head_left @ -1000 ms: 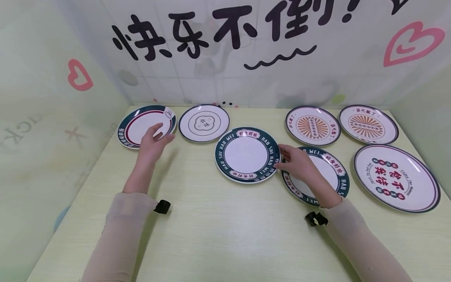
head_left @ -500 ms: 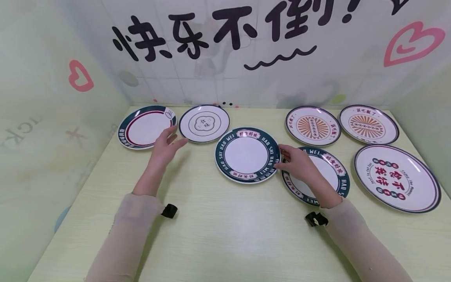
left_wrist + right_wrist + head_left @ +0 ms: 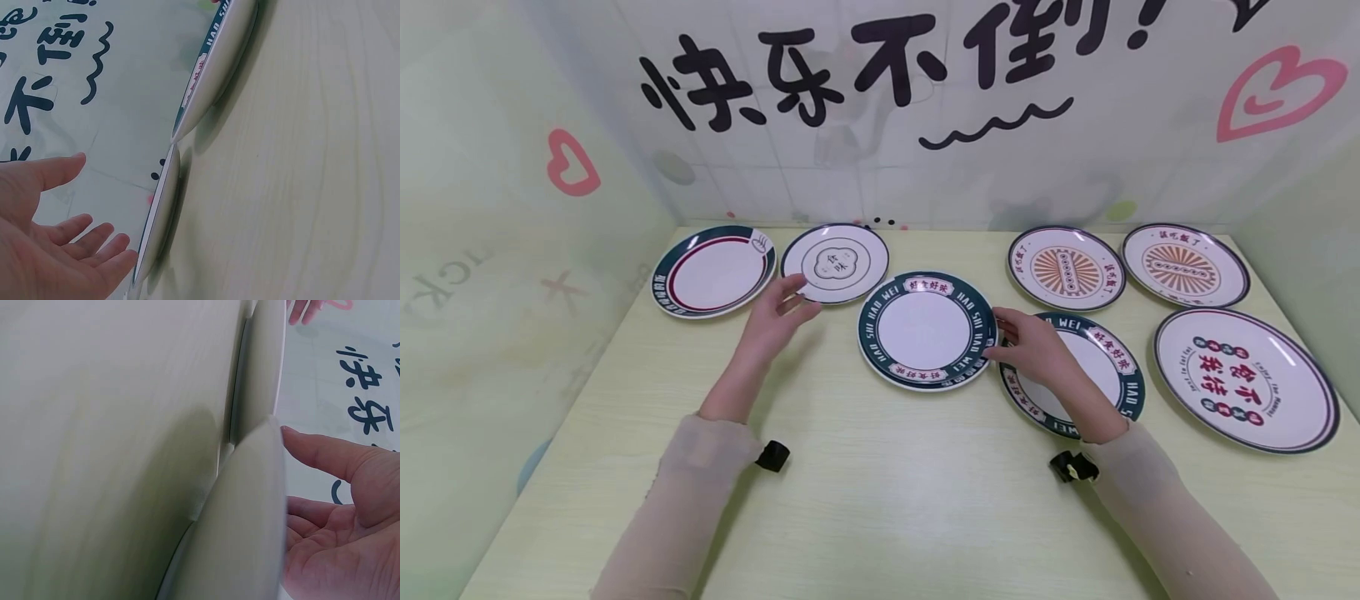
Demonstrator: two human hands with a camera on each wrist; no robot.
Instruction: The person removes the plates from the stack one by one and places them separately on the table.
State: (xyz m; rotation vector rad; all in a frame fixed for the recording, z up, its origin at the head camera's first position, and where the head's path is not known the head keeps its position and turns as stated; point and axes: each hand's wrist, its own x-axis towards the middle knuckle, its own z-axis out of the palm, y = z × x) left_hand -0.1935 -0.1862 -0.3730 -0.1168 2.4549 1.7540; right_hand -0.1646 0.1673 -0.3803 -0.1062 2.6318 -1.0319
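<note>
My left hand (image 3: pixel 769 321) hovers by the near-left rim of a small white plate (image 3: pixel 861 246) with a flower-shaped emblem. In the left wrist view that hand (image 3: pixel 62 250) has thumb and fingers spread, holding nothing. The right hand (image 3: pixel 1033 343) is at the right rim of a green-rimmed plate (image 3: pixel 922 329) in the middle, above a second green-rimmed plate (image 3: pixel 1048 402) that it partly hides. Seen from the right wrist, its thumb and fingers stand apart beside a plate edge (image 3: pixel 250 506). Whether the thumb tip touches that edge is unclear.
At the back left lies a white plate (image 3: pixel 715 271) with a part-green rim. Two plates with orange sunburst prints, one (image 3: pixel 1066 267) beside the other (image 3: pixel 1185 265), lie at the back right. A larger lettered plate (image 3: pixel 1243 379) is in front of them. Printed walls (image 3: pixel 880 183) enclose the pale table (image 3: pixel 865 492).
The left hand has moved right and slightly nearer, from over the back-left plate to the flower-emblem plate. My right hand and the plates have stayed put.
</note>
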